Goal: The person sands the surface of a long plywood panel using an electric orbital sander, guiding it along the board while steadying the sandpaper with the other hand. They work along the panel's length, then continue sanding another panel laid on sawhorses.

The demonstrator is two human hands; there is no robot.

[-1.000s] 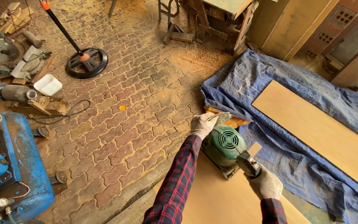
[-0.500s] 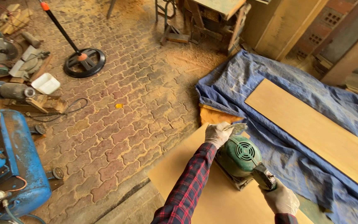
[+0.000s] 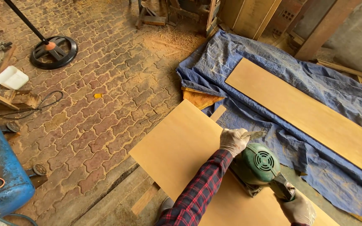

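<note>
**Both gloved hands on a green sander over a pale board**

I see my left hand, in a light work glove with a red-and-black plaid sleeve behind it, curled over the front of the green round-bodied electric sander, fingers wrapped together on its front knob. My right hand, also gloved, clamps its fingers around the sander's dark rear handle. The sander sits flat on the pale tan rectangular plywood sheet, near the sheet's right edge. Just beside it lies a crumpled blue tarpaulin on the brick-paved floor, bearing a second long tan plywood board. A blue metal tank stands well apart at left
</note>
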